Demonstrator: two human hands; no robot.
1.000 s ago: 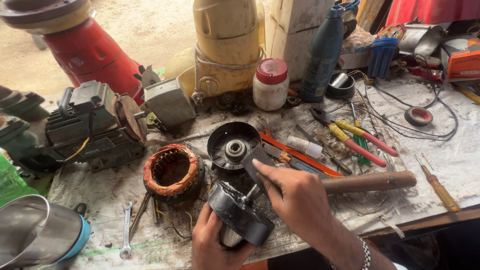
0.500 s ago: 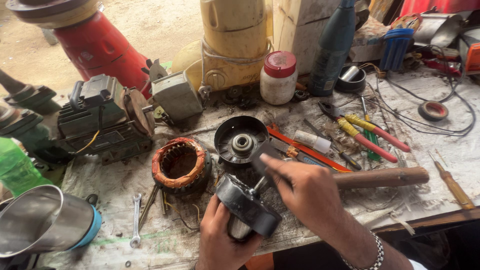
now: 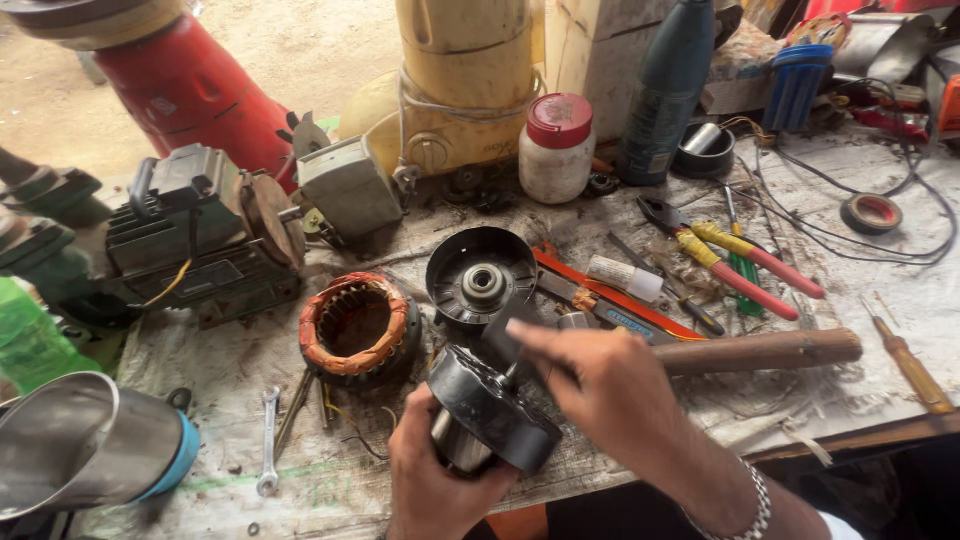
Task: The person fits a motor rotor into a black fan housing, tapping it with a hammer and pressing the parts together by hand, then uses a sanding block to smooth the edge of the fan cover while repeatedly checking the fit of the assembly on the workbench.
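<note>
My left hand (image 3: 430, 485) grips a black round motor part with a metal shaft (image 3: 490, 412) from below, at the bench's front edge. My right hand (image 3: 612, 392) is closed around a wooden-handled hammer (image 3: 765, 350) close to its head. The dark head rests just above the black part's rim. The handle sticks out to the right over the bench. A stator with orange-wrapped copper windings (image 3: 358, 325) lies just left of the hands. A black end cover with a centre bearing (image 3: 482, 275) lies behind them.
Pliers with red and yellow handles (image 3: 745, 262), a screwdriver (image 3: 908, 358) and a tape roll (image 3: 872, 212) lie at right. A green motor (image 3: 200, 235), steel cup (image 3: 85, 445) and spanner (image 3: 268, 440) are at left. A white jar (image 3: 555, 148) and dark bottle (image 3: 665, 90) stand behind.
Both hands and the black part stay together at the front edge. The hammer head has shifted slightly over the part. The view has drifted a little to the left.
</note>
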